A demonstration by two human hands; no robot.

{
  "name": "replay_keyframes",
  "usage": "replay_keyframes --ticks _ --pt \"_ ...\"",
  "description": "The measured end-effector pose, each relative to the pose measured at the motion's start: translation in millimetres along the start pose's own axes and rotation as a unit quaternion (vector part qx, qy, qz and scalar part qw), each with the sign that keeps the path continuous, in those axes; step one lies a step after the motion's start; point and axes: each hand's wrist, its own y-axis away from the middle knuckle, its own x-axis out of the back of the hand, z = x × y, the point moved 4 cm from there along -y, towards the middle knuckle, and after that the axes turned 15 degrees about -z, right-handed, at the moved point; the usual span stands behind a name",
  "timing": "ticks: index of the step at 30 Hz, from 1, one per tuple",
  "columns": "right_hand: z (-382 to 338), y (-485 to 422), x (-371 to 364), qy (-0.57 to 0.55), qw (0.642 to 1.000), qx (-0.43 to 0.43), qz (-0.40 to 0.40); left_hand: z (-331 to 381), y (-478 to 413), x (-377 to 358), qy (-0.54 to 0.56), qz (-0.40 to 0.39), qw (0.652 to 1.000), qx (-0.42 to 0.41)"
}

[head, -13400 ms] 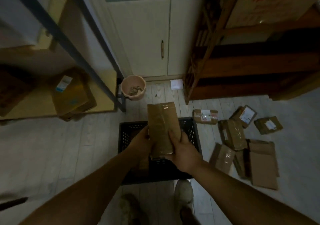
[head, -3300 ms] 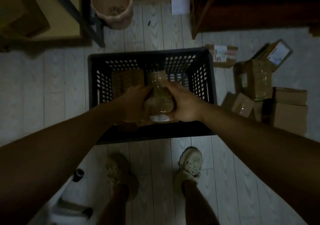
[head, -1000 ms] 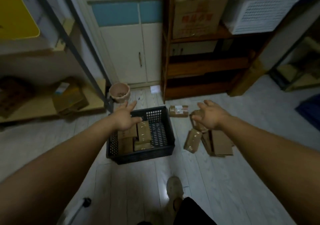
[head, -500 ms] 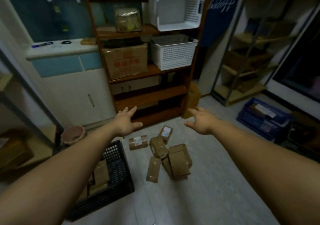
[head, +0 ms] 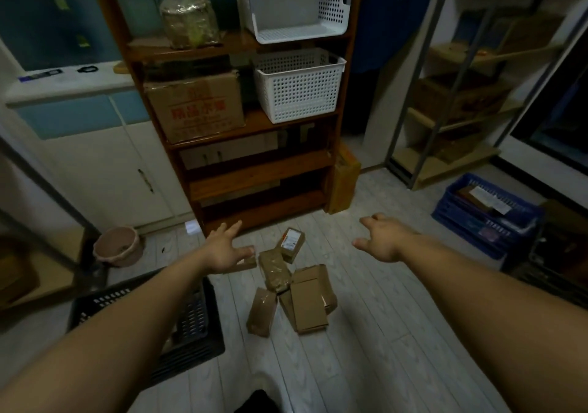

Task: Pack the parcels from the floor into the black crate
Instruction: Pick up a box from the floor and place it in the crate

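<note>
I am watching left hand [head: 222, 251] and right hand [head: 381, 241], both splayed and empty, swinging from the black crate [head: 206, 323] toward the floor parcels [head: 308, 304]; next pickup is starting.

Parcels [head: 308, 298] matt brown cardboard, glossy tape; black crate [head: 197, 320] perforated plastic; floor [head: 381, 333] pale wood-grain planks.

- L hand [head: 222, 253] & R hand [head: 383, 241]: both out front, fingers spread, holding nothing.
- Parcels [head: 294, 288] on floor between/below hands.
- Black crate [head: 191, 317] under L forearm.
</note>
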Motion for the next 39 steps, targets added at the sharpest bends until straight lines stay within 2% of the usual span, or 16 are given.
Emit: replay_keyframes --ticks 8,16,23,27,31,35,39 --pt "-36.9 -103.1 46.6 0.006 0.998 0.058 -0.019 0.7 -100.2 30.5 0.059 -0.038 0.998 0.008" --pt "-29.5 -218.1 51.5 -0.040 0.992 0.054 -0.104 -20.8 -197.4 45.0 0.163 -0.042 0.984 0.054" --pt "-45.5 -331.6 31.6 -0.109 0.964 0.119 -0.211 -62.9 -262.3 10.5 0.339 -0.057 0.928 0.143" --pt "-58.7 -427.3 -8.3 -0.201 0.936 0.104 -0.268 -110.2 -328.8 -45.9 0.415 -0.060 0.887 0.193" --pt "-58.6 -527.0 -77.7 -0.168 0.926 0.106 -0.322 -114.5 -398.7 -84.9 0.469 -0.037 0.847 0.248" --pt "-64.3 -614.8 -148.0 -0.144 0.919 0.127 -0.344 -152.8 -482.3 -134.2 0.479 -0.016 0.840 0.253" --pt "-84.1 -685.9 -213.0 -0.234 0.904 0.121 -0.338 -197.5 -555.5 -185.1 0.480 -0.011 0.837 0.263"
